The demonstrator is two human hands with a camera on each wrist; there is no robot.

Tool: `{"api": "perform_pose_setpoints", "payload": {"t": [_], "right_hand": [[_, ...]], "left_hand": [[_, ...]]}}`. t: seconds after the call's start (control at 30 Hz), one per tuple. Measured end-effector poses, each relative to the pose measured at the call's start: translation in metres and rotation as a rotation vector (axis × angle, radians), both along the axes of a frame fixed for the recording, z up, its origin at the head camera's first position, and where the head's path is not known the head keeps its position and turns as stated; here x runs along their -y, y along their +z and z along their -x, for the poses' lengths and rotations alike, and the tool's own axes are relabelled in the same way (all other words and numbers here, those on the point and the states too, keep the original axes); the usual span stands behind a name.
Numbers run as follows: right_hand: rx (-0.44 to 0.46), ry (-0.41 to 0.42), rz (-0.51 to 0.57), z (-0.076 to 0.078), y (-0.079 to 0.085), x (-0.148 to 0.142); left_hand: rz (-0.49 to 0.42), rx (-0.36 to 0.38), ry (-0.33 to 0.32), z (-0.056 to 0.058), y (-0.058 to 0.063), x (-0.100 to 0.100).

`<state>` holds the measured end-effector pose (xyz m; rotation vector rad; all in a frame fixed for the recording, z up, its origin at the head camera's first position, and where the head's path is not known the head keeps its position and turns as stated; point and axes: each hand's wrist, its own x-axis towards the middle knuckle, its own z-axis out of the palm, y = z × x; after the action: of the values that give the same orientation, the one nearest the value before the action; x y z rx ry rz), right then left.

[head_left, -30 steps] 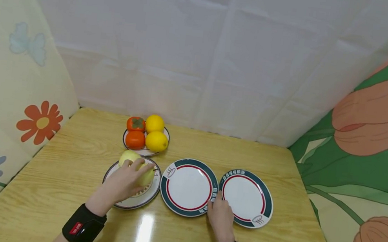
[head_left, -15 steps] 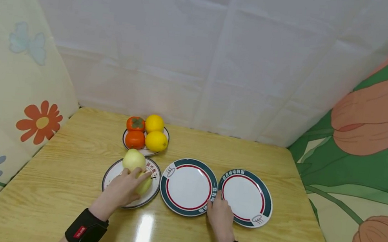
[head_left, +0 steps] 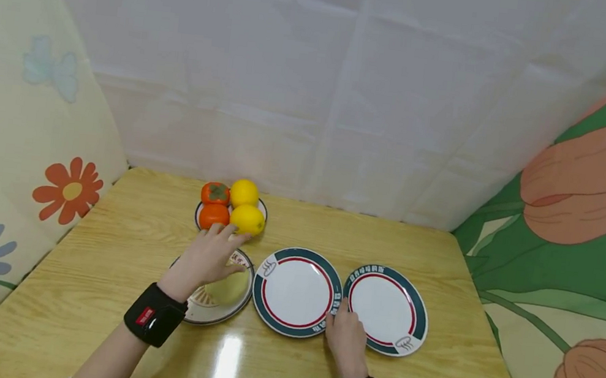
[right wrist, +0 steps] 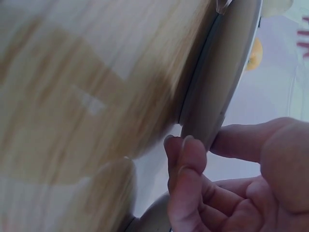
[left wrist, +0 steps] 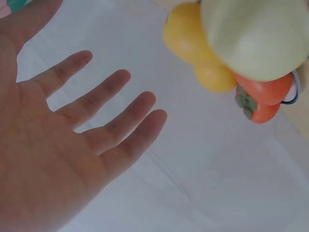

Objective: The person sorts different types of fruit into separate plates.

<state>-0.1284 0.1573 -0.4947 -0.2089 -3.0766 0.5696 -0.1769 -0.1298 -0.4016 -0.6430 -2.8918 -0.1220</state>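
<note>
Over the left patterned plate point(head_left: 208, 317) my left hand point(head_left: 205, 260) hovers with its fingers spread, holding nothing. Below its palm, a pale yellow-green pear point(head_left: 228, 289) lies on that plate, partly covered; its large pale side also fills the top of the left wrist view. The hand hides other parts of the plate. My right hand point(head_left: 345, 338) pinches the right rim of the middle green-rimmed plate point(head_left: 296, 293). In the right wrist view, the thumb lies on one side of that rim and the curled fingers point(right wrist: 188, 159) on the other.
Behind stands a small plate point(head_left: 263, 207) with two persimmons point(head_left: 214, 215), a lemon point(head_left: 248, 219) and another yellow fruit point(head_left: 244, 193). A second green-rimmed plate point(head_left: 381, 308) sits close right of the right hand. A white cloth point(head_left: 319, 92) hangs behind the wooden table point(head_left: 272, 377).
My left hand has let go of the pear on the left plate, spread its fingers and moved up and slightly back toward the fruit behind. My right hand keeps its place on the rim.
</note>
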Motion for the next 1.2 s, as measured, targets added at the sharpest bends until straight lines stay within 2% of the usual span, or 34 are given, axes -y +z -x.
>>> {"api": "perform_pose_setpoints", "payload": {"t": [0.1,0.2,0.33,0.43,0.63,0.83,1.03,1.2], "right_hand": [[-0.012,0.004,0.003,0.000,0.000,0.000],[-0.012,0.010,0.009,-0.001,-0.001,0.000],[-0.004,0.010,0.012,-0.001,-0.002,-0.001],[-0.036,0.011,0.004,-0.001,-0.005,-0.001],[-0.111,0.016,-0.017,-0.002,-0.009,-0.001],[-0.091,0.014,-0.013,-0.002,-0.007,0.000],[-0.093,0.027,0.042,-0.002,-0.005,0.000],[-0.087,0.045,0.107,0.000,-0.004,0.000]], "left_hand": [[-0.011,0.046,0.011,0.026,0.011,-0.003],[-0.001,0.098,0.024,0.052,0.015,-0.006],[-0.009,0.171,0.018,0.082,0.008,-0.008],[-0.008,0.223,0.009,0.095,0.001,-0.008],[0.030,0.287,0.029,0.104,-0.015,-0.008],[0.063,0.205,-0.003,0.111,-0.034,-0.006],[0.024,0.161,-0.039,0.110,-0.036,-0.005],[-0.010,0.194,-0.051,0.110,-0.030,-0.006]]}}
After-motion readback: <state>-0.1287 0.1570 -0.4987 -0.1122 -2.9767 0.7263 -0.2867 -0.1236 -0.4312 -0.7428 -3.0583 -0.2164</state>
